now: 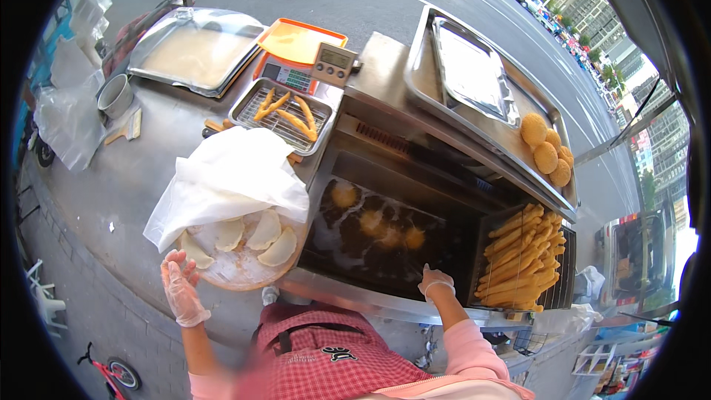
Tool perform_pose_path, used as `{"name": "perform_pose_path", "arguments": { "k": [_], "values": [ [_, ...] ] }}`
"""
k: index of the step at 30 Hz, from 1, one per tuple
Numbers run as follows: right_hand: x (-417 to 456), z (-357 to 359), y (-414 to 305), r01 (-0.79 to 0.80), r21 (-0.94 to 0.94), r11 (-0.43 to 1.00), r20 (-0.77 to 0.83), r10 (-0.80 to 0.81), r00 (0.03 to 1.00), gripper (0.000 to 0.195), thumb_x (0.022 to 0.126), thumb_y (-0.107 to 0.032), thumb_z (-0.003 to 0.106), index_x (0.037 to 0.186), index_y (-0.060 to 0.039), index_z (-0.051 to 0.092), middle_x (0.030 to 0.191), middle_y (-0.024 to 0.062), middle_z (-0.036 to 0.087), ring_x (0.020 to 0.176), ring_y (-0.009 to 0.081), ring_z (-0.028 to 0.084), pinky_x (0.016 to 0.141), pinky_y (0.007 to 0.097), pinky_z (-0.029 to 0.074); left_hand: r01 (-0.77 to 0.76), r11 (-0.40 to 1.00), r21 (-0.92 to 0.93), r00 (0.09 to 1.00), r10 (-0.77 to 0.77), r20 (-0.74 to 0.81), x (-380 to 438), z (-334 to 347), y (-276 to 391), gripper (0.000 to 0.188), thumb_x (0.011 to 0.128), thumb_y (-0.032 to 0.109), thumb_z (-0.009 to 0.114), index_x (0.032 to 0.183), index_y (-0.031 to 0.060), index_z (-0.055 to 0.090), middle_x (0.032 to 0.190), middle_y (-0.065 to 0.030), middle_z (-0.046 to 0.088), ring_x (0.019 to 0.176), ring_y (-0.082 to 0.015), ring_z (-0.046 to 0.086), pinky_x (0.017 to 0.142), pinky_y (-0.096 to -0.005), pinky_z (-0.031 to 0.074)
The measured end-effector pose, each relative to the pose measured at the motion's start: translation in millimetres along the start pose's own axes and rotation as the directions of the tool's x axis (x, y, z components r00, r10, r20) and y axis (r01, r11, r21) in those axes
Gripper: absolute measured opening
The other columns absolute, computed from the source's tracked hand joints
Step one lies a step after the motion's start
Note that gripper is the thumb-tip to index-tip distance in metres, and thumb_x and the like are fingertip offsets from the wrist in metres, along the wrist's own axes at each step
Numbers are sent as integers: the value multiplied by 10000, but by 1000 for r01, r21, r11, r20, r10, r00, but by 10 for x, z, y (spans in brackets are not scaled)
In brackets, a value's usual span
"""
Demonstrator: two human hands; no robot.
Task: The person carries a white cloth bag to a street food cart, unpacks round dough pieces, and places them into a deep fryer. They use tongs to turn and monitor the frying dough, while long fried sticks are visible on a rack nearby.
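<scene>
My left hand [183, 289], in a clear plastic glove, is raised with fingers apart at the near left edge of a round floured board [244, 272]. Several pale half-moon dough pockets [279, 246] lie on the board, partly covered by a white cloth [239, 166]. My right hand [436, 282], gloved too, is over the near edge of a fryer of dark oil [355, 250], one finger extended; whether it holds anything thin, I cannot tell. Round golden pieces [383, 225] float in the bubbling oil. Fried dough sticks [522, 261] fill a wire rack right of that hand.
Behind stand a covered tray [194, 55], an orange scale [294, 44], a digital timer [333, 64] and a small rack tray [283, 116]. A brush [126, 126] lies by a metal cup [115, 97]. Breaded balls [545, 156] sit in a raised steel tray [419, 75].
</scene>
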State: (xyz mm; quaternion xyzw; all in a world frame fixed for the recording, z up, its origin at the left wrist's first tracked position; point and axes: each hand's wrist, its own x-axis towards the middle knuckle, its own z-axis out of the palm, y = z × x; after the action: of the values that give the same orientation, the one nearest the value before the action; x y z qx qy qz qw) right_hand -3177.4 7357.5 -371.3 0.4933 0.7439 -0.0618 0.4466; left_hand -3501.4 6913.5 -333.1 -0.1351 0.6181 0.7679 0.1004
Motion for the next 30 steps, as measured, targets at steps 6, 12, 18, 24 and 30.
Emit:
{"name": "perform_pose_path", "arguments": {
  "k": [6, 12, 18, 24, 30],
  "values": [
    [-250, 65, -375, -26, 17, 1000, 17, 26, 1000, 734, 908, -341, 597, 1540, -145, 281, 1333, 127, 605, 1226, 288, 583, 997, 408, 487, -13, 992, 128, 932, -34, 361, 481, -743, 47, 295, 1011, 382, 525, 1005, 111, 640, 880, -15, 664, 716, -98, 579, 644, -243, 443],
    [-446, 27, -843, -33, -32, 999, 43, 34, 998, 724, 898, -316, 574, 1545, -177, 280, 1369, 115, 583, 1257, 273, 565, 1018, 409, 469, -115, 570, 813, 426, -712, 559, 702, -1442, -672, 368, 922, 404, 599, 951, 54, 709, 888, -78, 716, 812, -176, 680, 742, -301, 524],
    [-360, -139, -1203, -47, -114, 992, 8, 48, 999, 759, 912, -392, 594, 1553, -176, 252, 1389, 137, 561, 1261, 308, 554, 1021, 428, 460, -521, 230, 822, 448, -746, 492, 494, -1943, -2274, 426, 867, 392, 579, 1110, 64, 701, 1108, -154, 707, 997, -319, 670, 884, -378, 507],
    [-86, -191, -1399, 29, -220, 975, -27, -36, 999, 782, 894, -378, 583, 1548, -117, 244, 1342, 212, 572, 1226, 341, 570, 1022, 422, 459, -377, 293, 879, 536, -704, 465, 297, -1510, -2896, 370, 955, 324, 422, 1021, 89, 701, 1121, -186, 674, 1069, -372, 634, 903, -465, 496],
    [-236, -191, -1275, 126, -202, 971, -196, -166, 966, 733, 893, -283, 632, 1526, -109, 305, 1246, 240, 625, 1134, 393, 606, 961, 414, 471, 49, 220, 974, 499, -850, 167, 228, -1031, -3516, 323, 855, 211, 620, 1156, 126, 702, 1268, -148, 632, 1191, -326, 604, 907, -451, 516]
  ]
}}
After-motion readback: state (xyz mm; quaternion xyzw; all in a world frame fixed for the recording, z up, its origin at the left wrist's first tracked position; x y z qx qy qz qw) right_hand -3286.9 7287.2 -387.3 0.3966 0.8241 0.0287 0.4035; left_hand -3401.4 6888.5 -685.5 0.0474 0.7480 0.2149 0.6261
